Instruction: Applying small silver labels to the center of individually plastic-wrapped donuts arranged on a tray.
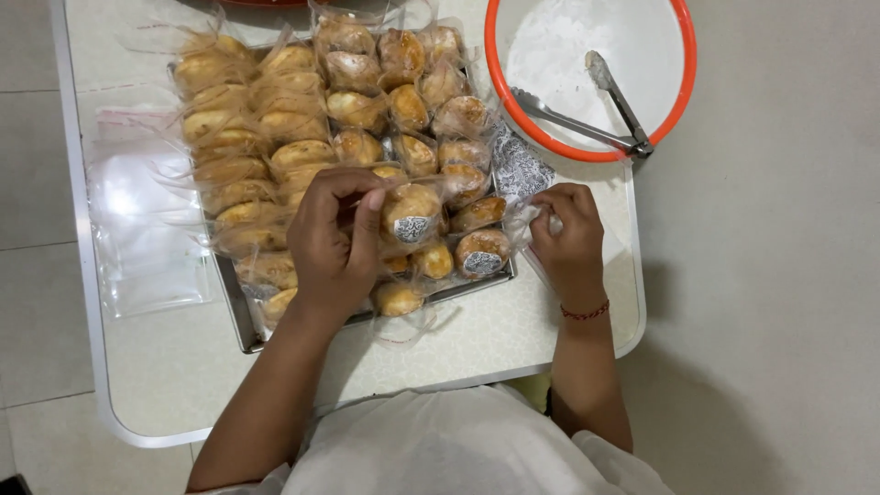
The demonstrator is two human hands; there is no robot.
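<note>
A metal tray (pixel 240 316) on a white table holds several golden round pastries, each in a clear plastic bag. My left hand (pixel 335 243) grips one bagged pastry (pixel 412 213) with a patterned sticker, holding it just above the tray's near right part. My right hand (pixel 568 238) rests at the tray's right edge and pinches a clear plastic bag (pixel 524 174) with a dark patterned print. A red cord bracelet (pixel 585 313) circles my right wrist.
A white bowl with an orange rim (pixel 683 82) at the back right holds metal tongs (pixel 596 115) and white powder. A stack of clear flat bags (pixel 147 229) lies left of the tray. The table edge (pixel 632 330) and grey floor lie to the right.
</note>
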